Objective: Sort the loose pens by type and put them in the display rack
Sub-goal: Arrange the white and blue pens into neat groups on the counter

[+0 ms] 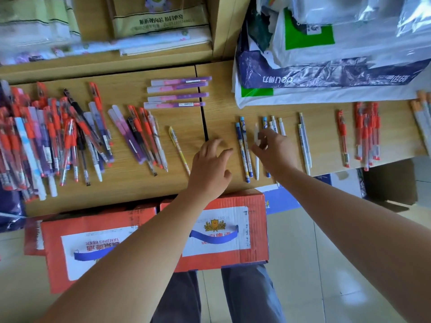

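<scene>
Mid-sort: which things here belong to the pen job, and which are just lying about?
Job: mixed pile, purple pens, yellow pen, blue pens, red pens, white pen in right hand.
Lying about: plastic bags, beer boxes, shelf goods.

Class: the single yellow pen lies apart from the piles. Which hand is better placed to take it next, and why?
Left. The left hand hovers open, holding nothing, just beside the yellow pen. The right hand is farther off and seems to pinch a white pen.
</scene>
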A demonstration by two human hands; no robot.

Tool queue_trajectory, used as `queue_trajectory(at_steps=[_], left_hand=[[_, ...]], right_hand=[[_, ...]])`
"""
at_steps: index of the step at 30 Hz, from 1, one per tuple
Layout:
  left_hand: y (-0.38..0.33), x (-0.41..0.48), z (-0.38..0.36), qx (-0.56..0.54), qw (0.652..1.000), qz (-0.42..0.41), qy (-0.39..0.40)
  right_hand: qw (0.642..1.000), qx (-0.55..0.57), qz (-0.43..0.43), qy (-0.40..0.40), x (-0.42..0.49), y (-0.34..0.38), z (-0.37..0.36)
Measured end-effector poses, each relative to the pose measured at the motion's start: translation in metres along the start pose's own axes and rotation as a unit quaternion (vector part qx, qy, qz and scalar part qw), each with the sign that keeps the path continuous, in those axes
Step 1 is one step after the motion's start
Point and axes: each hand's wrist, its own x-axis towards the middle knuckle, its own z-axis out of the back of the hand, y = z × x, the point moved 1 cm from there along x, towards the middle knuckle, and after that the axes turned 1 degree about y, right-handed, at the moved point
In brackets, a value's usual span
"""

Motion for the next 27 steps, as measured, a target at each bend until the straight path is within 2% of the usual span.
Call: queue_trajectory(at_steps=[6,11,15,18,23,27], left_hand=[[-0.005,0.004,-0.006,0.026,0.999,0.015,-0.020],[-0.012,0.010,-0.004,0.027,0.999,0.024,-0.022],[-0.015,0.015,-0.003,0.021,1.000,0.020,-0.012],[-0.022,0.019,-0.004,0.003,1.000,0.027,-0.009],[-0.039,0.028,-0.006,-0.038,0.998,0.037,-0.024],[-0.048,0.031,-0.008,-0.023,0.999,0.032,-0.030]], right_hand=[[1.000,-0.005,0.011,-0.019,0.011,-0.001,-0.001],[0.999,-0.039,-0.013,0.000,0.012,-0.008,-0.007],[0.998,0.053,-0.025,-0.029,0.010,-0.007,0.000],[0.994,0.075,-0.038,-0.063,0.009,-0.019,0.020],[0.996,0.006,-0.060,-0.071,0.012,-0.055,0.046],[0.996,-0.041,-0.071,-0.046,0.017,-0.067,0.041]])
